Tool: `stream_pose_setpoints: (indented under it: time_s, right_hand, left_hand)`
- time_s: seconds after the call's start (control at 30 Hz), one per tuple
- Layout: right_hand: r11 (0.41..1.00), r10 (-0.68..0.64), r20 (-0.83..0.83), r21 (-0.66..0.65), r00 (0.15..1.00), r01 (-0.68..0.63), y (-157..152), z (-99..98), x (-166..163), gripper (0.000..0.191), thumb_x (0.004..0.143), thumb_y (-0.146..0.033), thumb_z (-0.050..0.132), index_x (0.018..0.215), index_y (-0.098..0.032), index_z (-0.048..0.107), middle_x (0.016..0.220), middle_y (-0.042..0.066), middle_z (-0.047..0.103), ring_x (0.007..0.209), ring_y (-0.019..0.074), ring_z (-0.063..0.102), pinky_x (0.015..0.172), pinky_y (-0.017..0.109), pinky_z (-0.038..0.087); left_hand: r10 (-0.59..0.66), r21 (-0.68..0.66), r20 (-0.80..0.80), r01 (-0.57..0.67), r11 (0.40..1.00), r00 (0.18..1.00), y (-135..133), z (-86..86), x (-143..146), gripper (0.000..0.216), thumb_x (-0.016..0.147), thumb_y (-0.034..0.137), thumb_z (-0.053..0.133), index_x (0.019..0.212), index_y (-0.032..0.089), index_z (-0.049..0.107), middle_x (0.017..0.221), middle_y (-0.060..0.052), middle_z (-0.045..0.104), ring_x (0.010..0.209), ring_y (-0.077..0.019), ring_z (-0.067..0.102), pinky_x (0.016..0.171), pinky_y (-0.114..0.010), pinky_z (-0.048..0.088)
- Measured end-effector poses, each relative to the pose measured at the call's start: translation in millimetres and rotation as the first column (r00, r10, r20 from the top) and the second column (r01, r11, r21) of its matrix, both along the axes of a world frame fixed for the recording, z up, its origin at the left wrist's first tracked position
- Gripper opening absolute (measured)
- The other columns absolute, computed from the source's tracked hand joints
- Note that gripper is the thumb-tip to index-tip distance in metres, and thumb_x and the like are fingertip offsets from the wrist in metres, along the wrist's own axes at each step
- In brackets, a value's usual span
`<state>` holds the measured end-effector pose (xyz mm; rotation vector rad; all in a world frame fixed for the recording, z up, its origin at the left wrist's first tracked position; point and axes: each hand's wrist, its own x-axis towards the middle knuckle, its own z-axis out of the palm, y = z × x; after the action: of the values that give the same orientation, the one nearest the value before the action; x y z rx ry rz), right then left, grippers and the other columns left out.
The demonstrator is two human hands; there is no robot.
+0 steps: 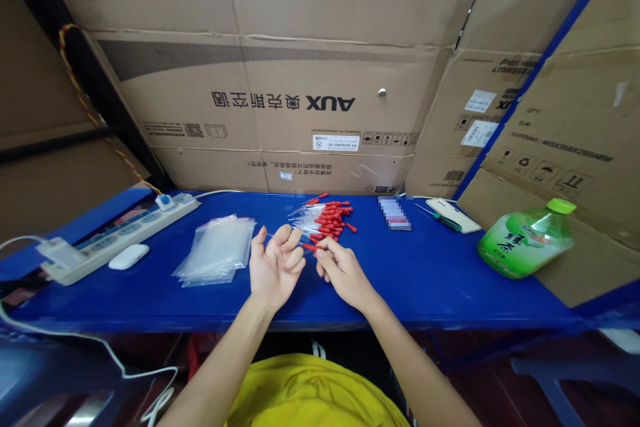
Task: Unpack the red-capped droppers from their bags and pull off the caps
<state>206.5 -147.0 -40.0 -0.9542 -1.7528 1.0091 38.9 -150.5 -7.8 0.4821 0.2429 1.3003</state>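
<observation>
My right hand (pixel 344 273) pinches the red bulb of a dropper (pixel 311 247) between thumb and fingertips. The dropper's thin clear tube runs left to my left hand (pixel 277 265), whose fingers are curled with the palm turned up. Part of the tube passes out of sight behind those fingers and shows again by the thumb. Just beyond both hands lies a loose pile of droppers (pixel 330 217), their red bulbs pointing right and clear tubes left. Left of my left hand is a stack of clear zip bags (pixel 217 250).
A white power strip (pixel 125 233) with plugs and a white earphone case (pixel 129 256) lie left on the blue table (pixel 400 287). To the right are a pixelated rectangular item (pixel 395 213), a green screwdriver (pixel 447 221), a white phone-like object (pixel 457 214) and a green drink bottle (pixel 527 240). Cardboard walls enclose the back.
</observation>
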Motion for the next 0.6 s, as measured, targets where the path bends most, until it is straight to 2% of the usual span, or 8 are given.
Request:
stream_pose_setpoints:
  time_s: [0.37, 0.47, 0.6]
  right_hand:
    - [0.992, 0.079, -0.042, -0.097, 0.996, -0.083, -7.8, -0.7, -13.5, 0.034, 0.107, -0.048, 0.040, 0.093, -0.022, 0.057, 0.064, -0.004, 0.060, 0.051, 0.0108, 0.053, 0.056, 0.023, 0.041]
    - [0.995, 0.028, -0.073, -0.088, 0.997, -0.034, -7.0, -0.2, -12.9, 0.034, 0.106, -0.050, 0.043, 0.092, -0.022, 0.056, 0.063, -0.004, 0.058, 0.051, 0.0106, 0.052, 0.054, 0.023, 0.039]
    - [0.996, -0.068, -0.114, -0.057, 0.991, 0.062, -4.8, 0.3, -8.7, 0.035, 0.104, -0.050, 0.046, 0.089, -0.021, 0.057, 0.062, -0.004, 0.055, 0.052, 0.0107, 0.048, 0.053, 0.023, 0.036]
  left_hand:
    - [0.099, -0.019, -0.015, -0.099, 0.995, 0.995, 4.1, -6.6, -2.9, 0.045, 0.103, 0.052, 0.039, 0.072, 0.022, 0.027, 0.065, 0.007, 0.022, 0.044, -0.0073, 0.007, 0.040, -0.023, 0.019]
    - [0.091, 0.018, -0.096, -0.090, 0.996, 0.991, 6.4, -7.2, -0.8, 0.044, 0.103, 0.051, 0.041, 0.073, 0.021, 0.034, 0.063, 0.007, 0.029, 0.042, -0.0064, 0.013, 0.042, -0.022, 0.023]
    - [0.191, 0.122, -0.254, -0.165, 0.979, 0.948, 9.0, -5.7, 5.0, 0.044, 0.105, 0.052, 0.040, 0.076, 0.019, 0.047, 0.072, 0.000, 0.049, 0.052, -0.0091, 0.038, 0.052, -0.022, 0.039]
